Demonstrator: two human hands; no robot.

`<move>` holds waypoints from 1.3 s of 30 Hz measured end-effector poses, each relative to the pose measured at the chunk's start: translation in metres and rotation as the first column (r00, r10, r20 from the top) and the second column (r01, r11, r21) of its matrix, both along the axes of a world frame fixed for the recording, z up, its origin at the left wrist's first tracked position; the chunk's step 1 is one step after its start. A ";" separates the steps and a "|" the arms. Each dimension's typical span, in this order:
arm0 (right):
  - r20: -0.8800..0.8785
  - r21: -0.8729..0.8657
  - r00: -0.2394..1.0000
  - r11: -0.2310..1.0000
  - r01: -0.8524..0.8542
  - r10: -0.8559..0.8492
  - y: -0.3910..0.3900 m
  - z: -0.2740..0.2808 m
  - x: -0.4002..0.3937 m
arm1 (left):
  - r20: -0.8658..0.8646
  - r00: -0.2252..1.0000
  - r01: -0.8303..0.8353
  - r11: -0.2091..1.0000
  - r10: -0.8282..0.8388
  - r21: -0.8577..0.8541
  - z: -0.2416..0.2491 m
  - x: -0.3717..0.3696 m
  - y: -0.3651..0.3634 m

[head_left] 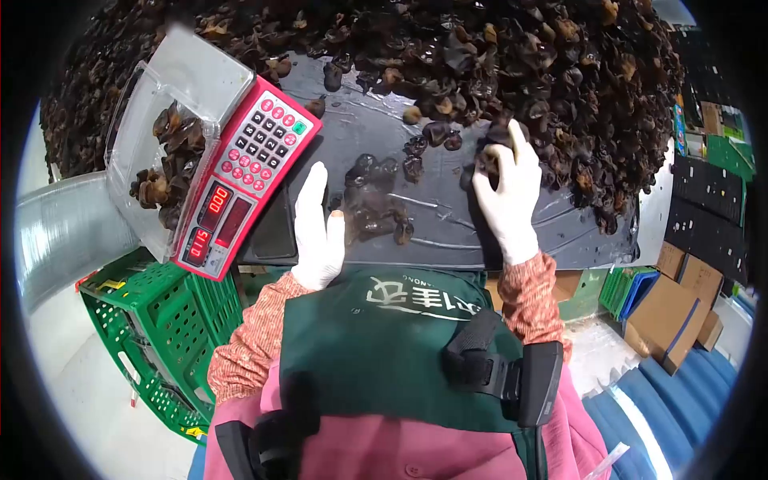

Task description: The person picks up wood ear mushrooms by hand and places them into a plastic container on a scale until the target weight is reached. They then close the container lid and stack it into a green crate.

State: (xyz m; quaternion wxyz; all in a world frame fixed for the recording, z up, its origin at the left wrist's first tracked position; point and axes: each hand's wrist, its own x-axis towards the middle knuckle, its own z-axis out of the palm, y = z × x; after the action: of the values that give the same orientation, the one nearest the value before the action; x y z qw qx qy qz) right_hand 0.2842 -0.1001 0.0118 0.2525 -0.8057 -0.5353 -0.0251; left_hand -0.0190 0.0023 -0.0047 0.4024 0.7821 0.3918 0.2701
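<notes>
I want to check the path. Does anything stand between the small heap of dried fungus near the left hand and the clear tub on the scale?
Nothing visible blocks it. The small heap lies beside the left hand; only bare dark sheet and the scale's keypad lie before the clear tub.

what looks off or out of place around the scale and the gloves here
The left hand wears a white glove torn at the thumb tip, so a bare fingertip shows. The scale sits askew on the table's corner, its near end past the edge. A few loose mushrooms lie apart from the big pile.
</notes>
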 end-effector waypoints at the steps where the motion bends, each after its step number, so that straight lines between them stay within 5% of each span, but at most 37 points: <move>1: 0.070 0.003 0.997 1.000 -0.019 0.018 -0.007 0.004 -0.009 | -0.004 1.000 0.000 1.000 0.000 -0.011 0.000 0.000 0.000; 7: -0.074 0.085 0.997 0.996 -0.014 0.021 -0.027 0.011 -0.043 | -0.106 0.994 0.024 1.000 -0.022 0.017 0.016 0.007 0.001; 8: 0.020 0.181 0.999 0.982 -0.048 0.046 -0.026 0.009 -0.040 | -0.099 0.993 0.079 0.993 -0.070 0.085 0.013 0.003 0.004; 20: -0.069 0.130 0.997 0.991 0.038 -0.029 -0.044 0.011 -0.029 | -0.271 0.950 0.245 0.909 -0.155 0.337 0.004 0.054 0.015; 25: -0.075 0.123 0.995 0.990 0.073 -0.064 -0.058 0.015 -0.034 | -0.117 0.988 0.126 0.948 -0.096 0.291 -0.005 0.045 0.015; 30: -0.039 0.136 0.996 0.987 0.084 -0.080 -0.071 0.018 -0.035 | -0.094 0.978 0.204 0.944 -0.186 0.259 0.000 0.022 0.013; 39: -0.175 0.097 0.971 0.984 -0.149 0.164 -0.080 0.025 -0.054 | -0.139 0.952 0.294 0.937 -0.271 0.189 0.025 0.020 0.015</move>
State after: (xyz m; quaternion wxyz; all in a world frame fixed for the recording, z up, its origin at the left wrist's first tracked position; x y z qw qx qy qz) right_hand 0.2305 -0.1796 0.0366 0.3348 -0.7486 -0.5704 0.0468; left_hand 0.0007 0.0169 0.0206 0.3308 0.8817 0.2665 0.2051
